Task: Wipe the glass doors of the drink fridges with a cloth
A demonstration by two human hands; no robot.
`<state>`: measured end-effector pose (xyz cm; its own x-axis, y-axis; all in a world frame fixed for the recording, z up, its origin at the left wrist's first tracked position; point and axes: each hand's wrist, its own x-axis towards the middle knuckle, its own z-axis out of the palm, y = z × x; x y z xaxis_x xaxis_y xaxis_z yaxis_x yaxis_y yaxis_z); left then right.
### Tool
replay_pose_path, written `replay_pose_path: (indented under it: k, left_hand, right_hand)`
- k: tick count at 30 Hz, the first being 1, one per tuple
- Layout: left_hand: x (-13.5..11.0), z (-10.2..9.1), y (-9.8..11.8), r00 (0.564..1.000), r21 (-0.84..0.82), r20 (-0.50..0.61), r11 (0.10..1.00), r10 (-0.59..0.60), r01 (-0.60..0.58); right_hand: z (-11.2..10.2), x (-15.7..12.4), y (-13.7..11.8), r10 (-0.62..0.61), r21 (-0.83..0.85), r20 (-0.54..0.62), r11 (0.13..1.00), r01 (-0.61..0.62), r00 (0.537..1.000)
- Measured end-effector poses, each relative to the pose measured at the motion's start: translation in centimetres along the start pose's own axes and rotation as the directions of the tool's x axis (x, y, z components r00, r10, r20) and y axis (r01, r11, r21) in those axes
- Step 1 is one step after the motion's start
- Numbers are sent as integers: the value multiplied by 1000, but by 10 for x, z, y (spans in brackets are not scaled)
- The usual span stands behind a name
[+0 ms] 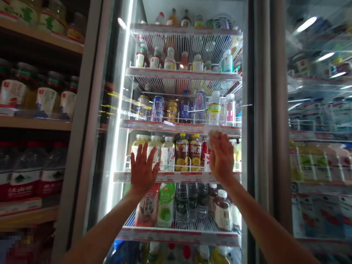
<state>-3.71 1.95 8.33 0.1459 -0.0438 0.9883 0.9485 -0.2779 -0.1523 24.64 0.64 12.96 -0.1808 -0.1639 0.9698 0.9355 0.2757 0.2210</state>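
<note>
Two hands are raised at the cooler shelf. Left hand (143,170) has fingers spread wide, holding nothing, before pale bottles (155,152). Right hand (220,156) is blurred; its grip cannot be told, beside brown bottles (188,153).

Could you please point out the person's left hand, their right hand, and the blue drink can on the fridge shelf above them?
left hand (143,168): head view, on the back of the hand.
right hand (220,156): head view, on the back of the hand.
blue can (158,108): head view, on the middle of its label.
</note>
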Motion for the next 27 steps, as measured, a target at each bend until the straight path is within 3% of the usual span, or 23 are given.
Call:
replay_pose_path:
  k: [2, 3, 4, 6, 8, 10, 11, 13, 15, 16, 18, 20, 22, 23, 25, 27]
  left_hand:
    - [0, 0, 0, 1000, -7, 0, 1000, -4, 4]
    - [0, 0, 0, 1000, -11, 1, 1000, -4, 4]
    - [0, 0, 0, 1000, -12, 1, 1000, -1, 1]
    - [-1, 0, 0, 1000, -16, -3, 1000, 5, -5]
    - [-1, 1, 0, 1000, -24, -5, 1000, 3, -3]
    - [-1, 1, 0, 1000, -31, -6, 999, -6, 5]
    - [-1, 1, 0, 1000, -33, -3, 999, -11, 11]
    - [0, 1, 0, 1000, -32, -2, 999, -15, 15]
    - [0, 0, -1, 1000, -31, -3, 999, -9, 9]
    - [0, 0, -1, 1000, -31, -5, 1000, -5, 5]
    - [0, 0, -1, 1000, -30, -10, 1000, 5, -5]
    - [0, -1, 0, 1000, -25, -14, 1000, 12, -12]
    - [0, 0, 0, 1000, -21, -17, 1000, 11, -12]
    - [0, 0, 0, 1000, -21, -18, 1000, 10, -10]
    - [0, 0, 0, 1000, -22, -22, 1000, 10, -11]
    - [0, -1, 0, 1000, -20, -23, 1000, 14, -15]
  right_hand:
    - [-2, -1, -6, -227, 61, 150, 974, 220, 962]
    - [-4, 1, -1, -261, 64, 170, 965, 253, 950]
    - [-6, 7, 8, -225, 38, 147, 974, 222, 963]
    - [-7, 23, 33, 5, -45, 3, 999, -5, 1000]
    - [-4, 41, 51, 239, -74, -146, 965, -251, 960]
    - [2, 52, 50, 309, -63, -189, 944, -325, 932]
    - [5, 53, 42, 268, -60, -162, 958, -280, 950]
    - [8, 51, 21, 50, -41, -18, 998, -51, 999]
    - [8, 48, 9, -163, -3, 110, 986, 164, 981]
    - [7, 49, 9, -189, -1, 130, 982, 191, 973]
    - [5, 55, 19, -49, -41, 54, 998, 51, 997]
    - [5, 64, 28, 175, -68, -79, 981, -181, 981]
    - [8, 68, 26, 235, -64, -124, 968, -244, 964]
    - [10, 68, 20, 178, -59, -91, 981, -184, 980]
    - [13, 62, 6, -66, -22, 58, 997, 67, 996]
    - [15, 60, 1, -252, 24, 169, 968, 251, 953]
